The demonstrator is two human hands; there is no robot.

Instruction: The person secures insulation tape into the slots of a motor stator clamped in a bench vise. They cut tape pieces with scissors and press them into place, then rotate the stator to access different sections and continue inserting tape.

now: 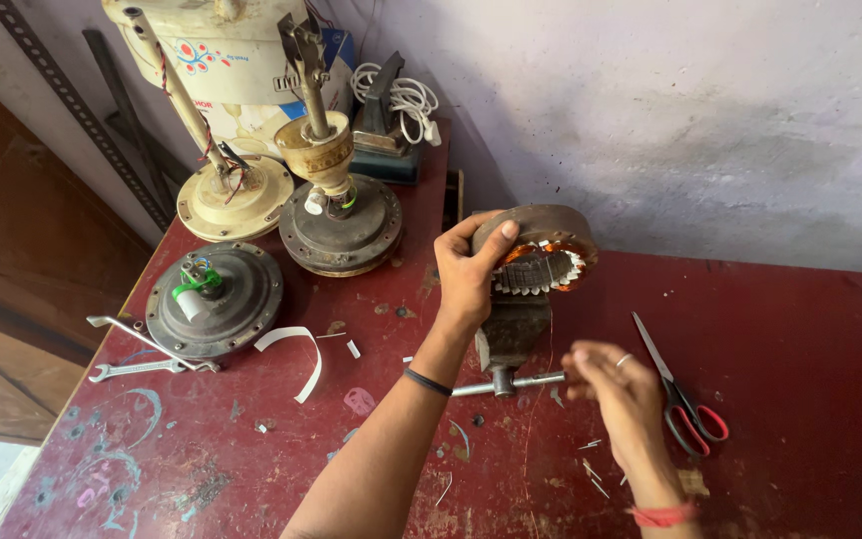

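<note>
Left hand [466, 274] grip clasps fan stator [541, 255] clamped atop vise [513, 334] on table [800, 329]; right hand [619, 394], blurred, grip state unclear, just below-right of vise, near scissors [678, 394].

Soft, even daylight, no harsh glare; short, faint shadows under the tools. Right hand [619, 391] smeared by motion blur; wide-angle bending at edges.

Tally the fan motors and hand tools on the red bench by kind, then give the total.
Fan motor housings resting on the bench: 3
Stator with copper winding, steadied by the left hand over the vise: 1
Spanners: 2
Scissors, beside the right hand: 1
Total: 7
</note>
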